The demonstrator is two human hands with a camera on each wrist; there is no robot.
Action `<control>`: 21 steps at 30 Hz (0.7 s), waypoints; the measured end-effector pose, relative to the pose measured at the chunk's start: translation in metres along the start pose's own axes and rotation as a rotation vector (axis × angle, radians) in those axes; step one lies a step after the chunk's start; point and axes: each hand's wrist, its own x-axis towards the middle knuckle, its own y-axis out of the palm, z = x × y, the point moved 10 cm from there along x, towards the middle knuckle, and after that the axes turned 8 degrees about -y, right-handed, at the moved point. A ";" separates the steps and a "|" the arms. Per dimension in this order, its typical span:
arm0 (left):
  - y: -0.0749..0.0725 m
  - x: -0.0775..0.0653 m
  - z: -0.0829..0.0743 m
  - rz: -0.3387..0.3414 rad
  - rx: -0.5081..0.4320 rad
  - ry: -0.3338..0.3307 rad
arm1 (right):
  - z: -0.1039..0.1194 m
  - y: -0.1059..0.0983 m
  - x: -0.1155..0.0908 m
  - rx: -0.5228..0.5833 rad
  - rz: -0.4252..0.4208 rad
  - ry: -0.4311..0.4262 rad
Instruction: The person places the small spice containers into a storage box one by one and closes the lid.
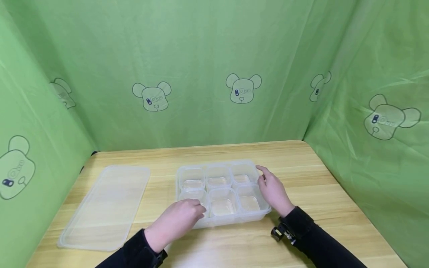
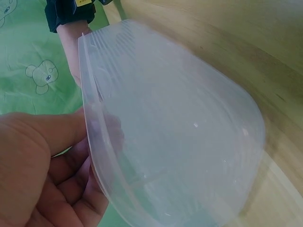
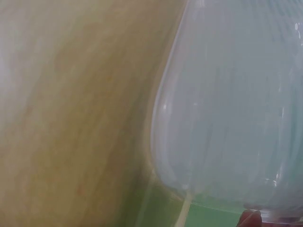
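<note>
A clear plastic outer box (image 1: pixel 231 219) stands on the table with several small clear boxes inside, in two rows. Over its front left corner, my left hand (image 1: pixel 182 216) pinches the rim of a small box (image 1: pixel 193 194). The left wrist view shows the thumb (image 2: pixel 66 126) at the edge and fingertips showing through clear plastic. My right hand (image 1: pixel 275 190) touches the outer box's right rim, fingers fairly straight. In the right wrist view a fingertip (image 3: pixel 251 218) shows at the rim beside the box's wall (image 3: pixel 222 109).
Left of the box, a large clear lid (image 1: pixel 104 208) lies flat on the wooden table (image 1: pixel 308 171). Green curtains (image 1: pixel 201 44) with bear faces enclose the table at the back and both sides.
</note>
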 end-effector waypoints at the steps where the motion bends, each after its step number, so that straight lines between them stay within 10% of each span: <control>1: 0.001 0.000 0.001 0.010 -0.016 -0.005 | 0.000 0.000 0.000 -0.001 -0.001 -0.001; 21: 0.005 0.002 0.005 0.099 -0.138 -0.017 | 0.000 0.000 0.000 0.000 0.005 0.002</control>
